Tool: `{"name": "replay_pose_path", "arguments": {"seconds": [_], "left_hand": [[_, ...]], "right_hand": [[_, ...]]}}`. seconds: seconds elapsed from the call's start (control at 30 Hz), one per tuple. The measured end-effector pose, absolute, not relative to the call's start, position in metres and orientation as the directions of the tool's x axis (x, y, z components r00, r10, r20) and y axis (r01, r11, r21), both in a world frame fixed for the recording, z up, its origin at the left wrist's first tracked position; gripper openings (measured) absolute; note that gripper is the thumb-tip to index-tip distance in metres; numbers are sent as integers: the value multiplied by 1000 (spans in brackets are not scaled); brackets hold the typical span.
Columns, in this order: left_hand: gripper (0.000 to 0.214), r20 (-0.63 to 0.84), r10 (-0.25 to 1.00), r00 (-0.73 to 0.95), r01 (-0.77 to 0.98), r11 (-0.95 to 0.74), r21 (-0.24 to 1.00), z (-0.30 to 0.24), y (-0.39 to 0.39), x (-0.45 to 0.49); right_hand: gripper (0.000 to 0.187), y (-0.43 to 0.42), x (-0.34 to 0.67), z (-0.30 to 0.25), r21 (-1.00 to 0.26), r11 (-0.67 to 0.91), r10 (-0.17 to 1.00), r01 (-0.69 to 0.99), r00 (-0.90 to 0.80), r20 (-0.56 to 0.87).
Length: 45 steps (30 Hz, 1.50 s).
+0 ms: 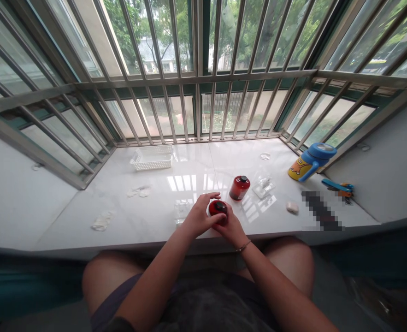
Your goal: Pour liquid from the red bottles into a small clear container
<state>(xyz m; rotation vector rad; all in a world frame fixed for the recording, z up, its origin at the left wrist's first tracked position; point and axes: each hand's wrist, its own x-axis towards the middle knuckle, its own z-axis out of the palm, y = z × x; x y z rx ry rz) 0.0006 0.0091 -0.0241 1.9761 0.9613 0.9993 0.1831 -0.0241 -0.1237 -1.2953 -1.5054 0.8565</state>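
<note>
A red bottle (215, 207) with a black cap stands upright between my hands near the front edge of the white counter. My right hand (233, 227) is wrapped around its right side and lower part. From the left, my left hand (200, 216) curves about its upper part, the thumb across the front and the fingers behind. Some of those fingers reach out past the cap, and whether they touch it I cannot tell. A second red bottle (239, 188) with a black cap stands just beyond my right hand. Clear plastic packaging (181, 211) lies left of my left hand.
A white basket (154, 158) sits at the back left. Crumpled white pieces (103, 221) lie on the counter (148, 230). To the right are clear packaging (263, 186), a pale lump (292, 207), a blue-yellow cup (310, 162) and a blue strap (333, 185). Window bars rise behind.
</note>
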Motion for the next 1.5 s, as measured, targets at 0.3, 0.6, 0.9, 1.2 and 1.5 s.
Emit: {"name": "replay_pose_path", "arguments": {"seconds": [0.3, 0.6, 0.9, 1.2, 1.5], "left_hand": [[43, 335, 904, 267, 311, -410, 858, -29, 8, 13], [50, 310, 902, 302, 334, -405, 851, -22, 8, 9], [36, 530, 848, 23, 626, -426, 654, -29, 54, -106], [26, 326, 925, -194, 898, 34, 438, -65, 154, -238], [13, 251, 960, -124, 922, 18, 388, -78, 178, -258]], "right_hand": [[86, -25, 181, -117, -948, 198, 979, 251, -11, 202], [91, -24, 182, -126, -938, 197, 979, 287, -1, 205], [91, -25, 184, -122, -914, 197, 977, 354, 10, 215], [89, -24, 183, -126, -909, 219, 971, 355, 9, 238], [89, -24, 183, -127, -899, 227, 968, 375, 18, 251]]}}
